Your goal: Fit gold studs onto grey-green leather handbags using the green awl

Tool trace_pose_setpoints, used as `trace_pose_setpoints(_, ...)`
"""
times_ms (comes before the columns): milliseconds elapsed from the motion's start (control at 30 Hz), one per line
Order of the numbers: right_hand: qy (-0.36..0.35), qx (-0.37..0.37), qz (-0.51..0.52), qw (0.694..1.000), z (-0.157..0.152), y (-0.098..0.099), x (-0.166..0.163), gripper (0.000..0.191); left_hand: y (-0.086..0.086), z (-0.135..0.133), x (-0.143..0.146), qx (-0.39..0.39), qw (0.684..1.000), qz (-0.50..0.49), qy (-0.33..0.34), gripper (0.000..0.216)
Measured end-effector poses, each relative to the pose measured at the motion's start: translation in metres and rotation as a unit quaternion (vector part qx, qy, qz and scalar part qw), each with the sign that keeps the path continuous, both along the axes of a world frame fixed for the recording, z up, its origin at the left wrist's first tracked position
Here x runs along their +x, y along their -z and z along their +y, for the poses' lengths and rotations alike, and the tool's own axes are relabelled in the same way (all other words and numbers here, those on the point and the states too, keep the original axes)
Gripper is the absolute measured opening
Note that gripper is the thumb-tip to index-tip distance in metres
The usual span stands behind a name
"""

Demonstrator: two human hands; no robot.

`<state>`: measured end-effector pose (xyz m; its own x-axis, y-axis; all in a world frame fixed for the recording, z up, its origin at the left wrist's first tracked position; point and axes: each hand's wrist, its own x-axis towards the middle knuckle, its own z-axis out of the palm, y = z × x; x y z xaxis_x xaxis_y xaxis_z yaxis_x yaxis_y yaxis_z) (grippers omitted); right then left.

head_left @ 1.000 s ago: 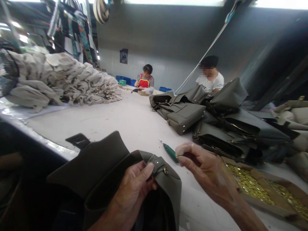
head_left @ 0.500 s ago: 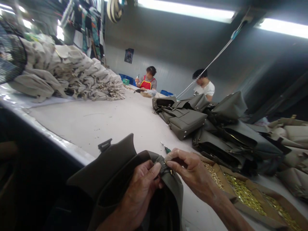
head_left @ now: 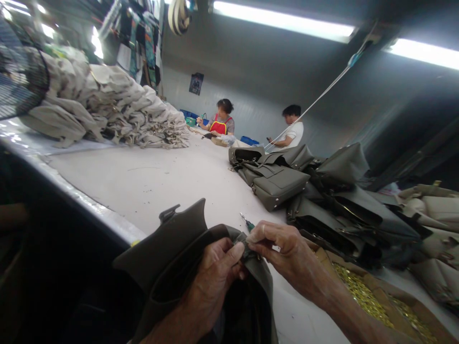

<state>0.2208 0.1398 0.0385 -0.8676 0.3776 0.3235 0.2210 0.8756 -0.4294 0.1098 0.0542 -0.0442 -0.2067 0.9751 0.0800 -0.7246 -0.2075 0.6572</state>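
A dark olive-grey handbag (head_left: 168, 243) stands open at the table's near edge, its flap raised to the left. My left hand (head_left: 218, 272) grips the bag's upper rim, thumb on top, near a strap tab. On the far side of that tab, my right hand (head_left: 279, 243) has its thumb and fingertips pinched together at the bag's edge. Whatever small piece lies between those fingertips is hidden. Just beyond the right hand, a screwdriver (head_left: 247, 221) with a green handle lies on the table, its tip pointing away.
Cardboard trays of gold-coloured hardware (head_left: 362, 291) sit at the right. Behind them is a heap of finished-looking grey bags (head_left: 283, 184). Pale fabric pieces (head_left: 118, 105) are piled at the far left beside a fan (head_left: 21, 76). Two people (head_left: 220, 122) are across the white table (head_left: 143, 177).
The view has shifted slightly. Both my hands stay at the same tab, the right one turned a little. The person at the back right has turned sideways, holding a small dark object.
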Motion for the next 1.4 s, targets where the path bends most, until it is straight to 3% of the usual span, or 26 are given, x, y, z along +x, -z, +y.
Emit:
trace_pose_setpoints(300, -0.05, -0.095, -0.041, 0.993, 0.017, -0.007, -0.001, 0.006, -0.001, -0.001, 0.001, 0.005, 1.0, 0.004, 0.002, 0.024)
trace_pose_setpoints(433, -0.072, -0.139, -0.035, 0.987, 0.023, -0.005, -0.002, 0.011, 0.0, -0.001, 0.0, 0.001, 1.0, 0.012, 0.001, 0.023)
trace_pose_setpoints(600, 0.035, -0.234, 0.001, 0.972, 0.016, 0.007, -0.006, 0.017, 0.0, 0.0, 0.001, -0.003, 1.0, 0.01, -0.008, 0.024)
trace_pose_setpoints(700, 0.083, -0.23, 0.062, 0.968, 0.008, 0.017, -0.008, 0.019, -0.001, 0.002, 0.002, -0.009, 1.0, 0.013, -0.019, 0.028)
trace_pose_setpoints(833, 0.081, -0.185, 0.123, 0.972, 0.001, 0.026, -0.006, 0.01, -0.001, 0.003, 0.002, -0.012, 0.999, 0.022, -0.028, 0.031)
trace_pose_setpoints(967, 0.082, -0.223, 0.136, 0.962, 0.0, 0.03, -0.006, 0.017, 0.001, 0.001, 0.003, -0.011, 0.999, 0.03, -0.027, 0.031)
trace_pose_setpoints(1100, 0.133, -0.275, 0.177, 0.936, -0.005, 0.038, -0.01, 0.025, 0.003, 0.0, 0.005, -0.007, 0.999, 0.029, -0.035, 0.031)
trace_pose_setpoints(1200, 0.164, -0.268, 0.203, 0.928, -0.008, 0.044, -0.009, 0.026, 0.004, 0.001, 0.005, 0.001, 0.999, 0.026, -0.037, 0.03)
trace_pose_setpoints(1400, 0.048, -0.265, 0.156, 0.95, 0.001, 0.038, 0.007, 0.02, 0.005, 0.001, 0.001, 0.013, 0.998, 0.053, -0.03, 0.029)
